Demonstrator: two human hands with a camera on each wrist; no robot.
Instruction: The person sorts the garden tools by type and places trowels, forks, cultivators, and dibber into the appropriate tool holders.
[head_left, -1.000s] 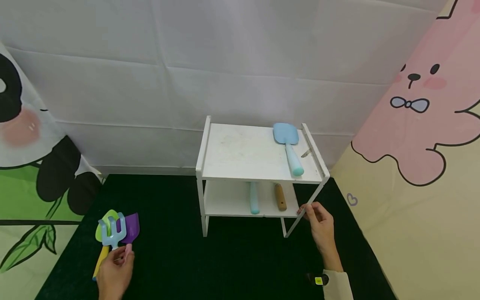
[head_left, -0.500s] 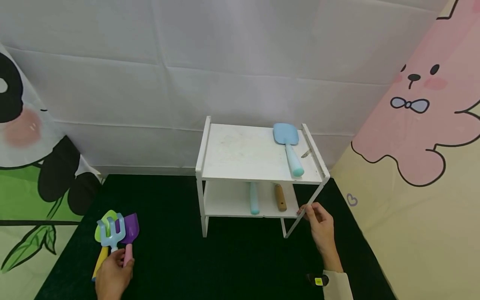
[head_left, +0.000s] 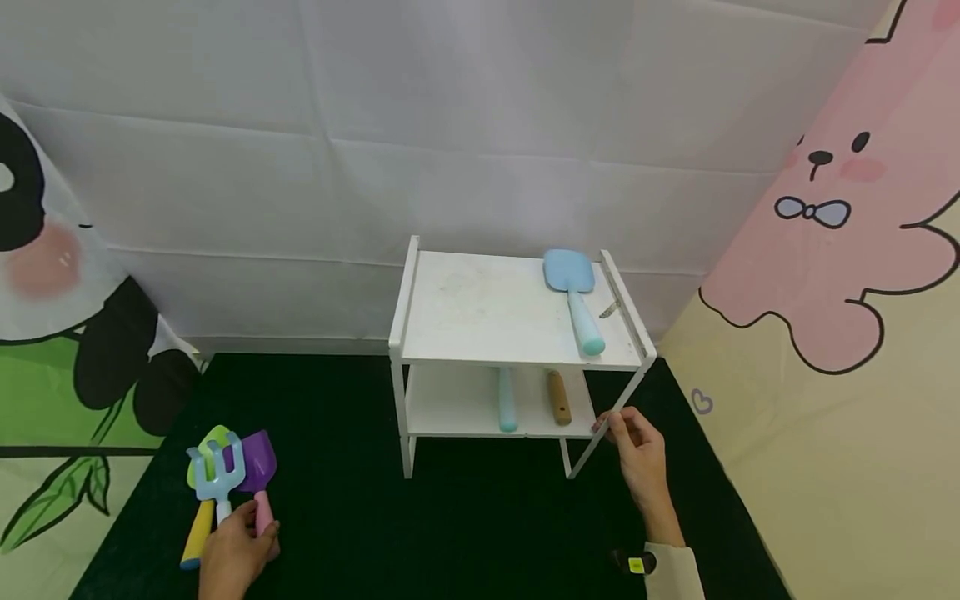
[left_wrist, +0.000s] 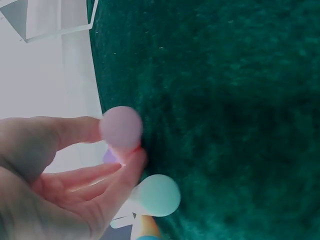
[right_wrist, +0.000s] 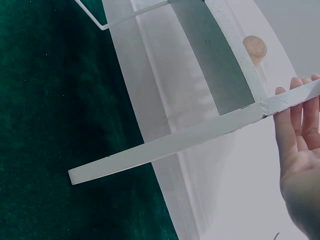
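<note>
At the front left of the dark green mat [head_left: 465,525], my left hand [head_left: 234,554] pinches the pink handle [left_wrist: 121,127] of a purple shovel [head_left: 258,468] between thumb and fingers. Touching it lie a light blue rake [head_left: 217,471] and a green shovel with a yellow handle [head_left: 197,533]. My right hand [head_left: 637,454] rests with straight fingers [right_wrist: 295,130] against the front right leg of a white two-tier rack [head_left: 480,333]. A blue shovel [head_left: 573,300] lies on the rack's top shelf. On the lower shelf a teal handle [head_left: 507,400] and a brown wooden handle [head_left: 557,398] stick out.
White fabric hangs behind the rack, a panda print at the left and a pink bear print at the right. The mat runs to these walls on both sides. The rack's slanted leg [right_wrist: 165,147] stands over the mat by my right hand.
My left hand's fingers have closed on the pink handle, and the tool cluster sits slightly lower and further left in the view. The right hand stays at the rack's leg.
</note>
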